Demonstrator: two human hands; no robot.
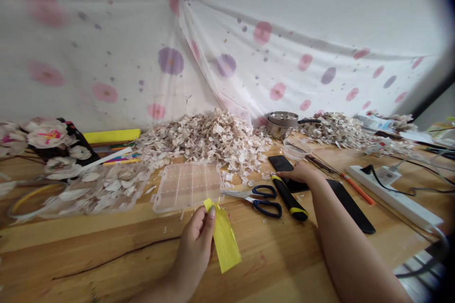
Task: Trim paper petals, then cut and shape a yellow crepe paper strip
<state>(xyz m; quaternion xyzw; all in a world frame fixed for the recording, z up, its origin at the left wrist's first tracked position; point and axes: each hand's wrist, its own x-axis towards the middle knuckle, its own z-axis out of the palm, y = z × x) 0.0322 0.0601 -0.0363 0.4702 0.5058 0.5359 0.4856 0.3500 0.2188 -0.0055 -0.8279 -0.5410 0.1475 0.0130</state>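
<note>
Left hand point(195, 246) pinches a yellow paper strip point(224, 241) between thumb and fingers, in front and just left of the scissors point(261, 197). The strip hangs down from the fingertips over the wooden table point(106, 241). Right hand point(297, 173) sits right of the scissors, on a black phone point(279, 162). We cannot tell if its fingers grip. Knife point(289, 199) is just right of the scissors, clear box point(188, 187) just left, and a pale flake pile point(206, 139) lies behind them.
</note>
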